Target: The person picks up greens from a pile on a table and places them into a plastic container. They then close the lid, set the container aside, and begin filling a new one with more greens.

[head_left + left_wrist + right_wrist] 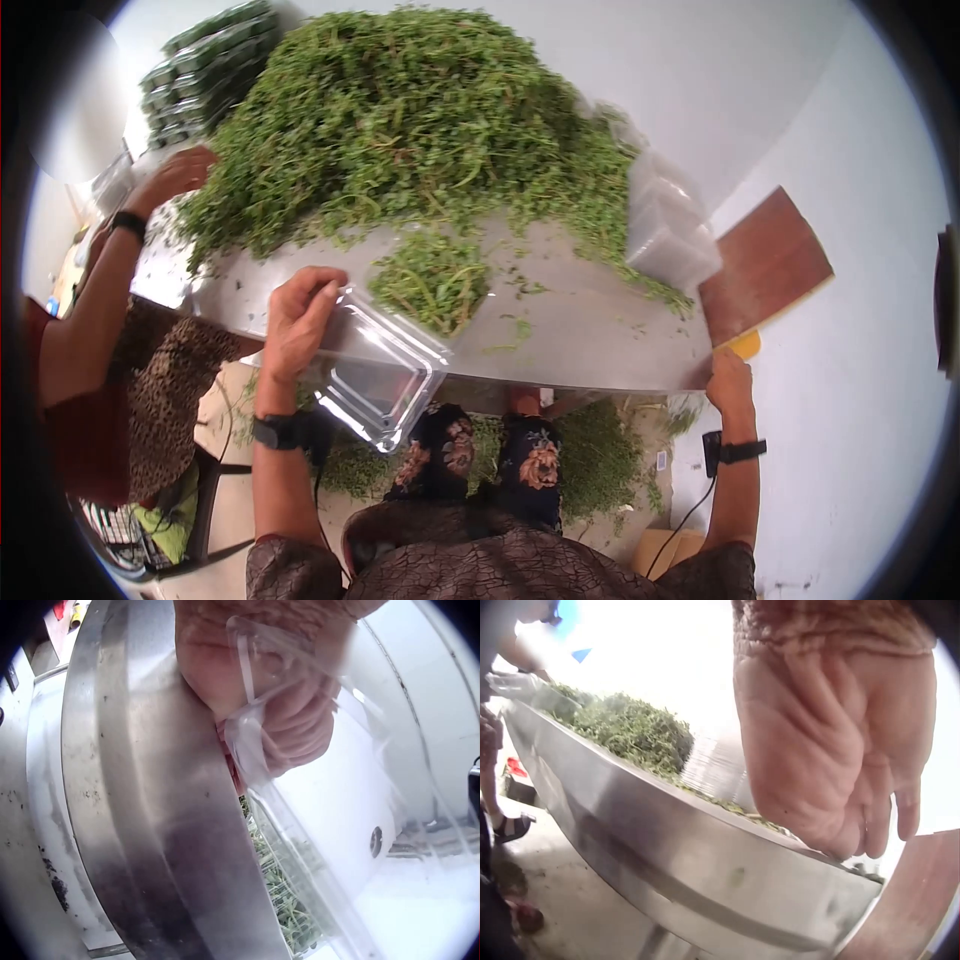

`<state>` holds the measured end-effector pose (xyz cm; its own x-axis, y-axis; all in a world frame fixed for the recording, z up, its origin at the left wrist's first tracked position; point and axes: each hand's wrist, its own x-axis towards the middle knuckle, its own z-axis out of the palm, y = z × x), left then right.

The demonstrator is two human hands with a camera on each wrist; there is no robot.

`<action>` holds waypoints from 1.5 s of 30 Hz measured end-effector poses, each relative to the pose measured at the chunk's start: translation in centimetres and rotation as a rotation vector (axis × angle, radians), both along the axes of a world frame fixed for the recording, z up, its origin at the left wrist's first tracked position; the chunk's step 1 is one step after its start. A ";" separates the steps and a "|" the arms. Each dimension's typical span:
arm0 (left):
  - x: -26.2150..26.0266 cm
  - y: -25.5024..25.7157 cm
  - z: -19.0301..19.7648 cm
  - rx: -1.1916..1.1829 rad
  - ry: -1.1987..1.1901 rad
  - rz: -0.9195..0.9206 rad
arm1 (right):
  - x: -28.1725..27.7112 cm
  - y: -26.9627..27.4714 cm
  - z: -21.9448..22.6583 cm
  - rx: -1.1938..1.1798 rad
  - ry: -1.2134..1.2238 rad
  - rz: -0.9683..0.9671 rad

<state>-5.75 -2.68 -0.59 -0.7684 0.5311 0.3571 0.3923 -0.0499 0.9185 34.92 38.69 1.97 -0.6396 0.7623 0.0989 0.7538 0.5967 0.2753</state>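
My left hand (298, 325) pinches one corner of a clear plastic container (385, 370), which hangs tilted over the table's front edge. In the left wrist view the fingers (300, 727) curl behind the see-through plastic (251, 742). A small heap of green sprigs (430, 282) lies on the metal table (560, 340), just beyond the container. At the table's right corner, my right hand (732, 385) is beside a yellow object (745, 345); whether it grips that is unclear. The right wrist view shows its palm (832, 742), with some fingertips hidden.
A large mound of greens (400, 130) covers the table's back. Stacked clear containers (670, 225) stand at its right, near a reddish-brown board (765, 265). Filled packs (205, 75) are piled back left. Another person's hand (180, 175) reaches the mound's left side. Greens (600, 460) lie below the table.
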 end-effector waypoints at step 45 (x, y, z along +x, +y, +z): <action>1.1 -0.3 1.2 -0.088 -0.113 -0.128 | -25.5 -19.0 4.3 -0.509 0.816 0.913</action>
<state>-4.69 -2.96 0.64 -0.7249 0.6526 0.2206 0.2824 -0.0106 0.9592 9.47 19.74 6.30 -0.8329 0.1588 0.5301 -0.1295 0.8754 -0.4658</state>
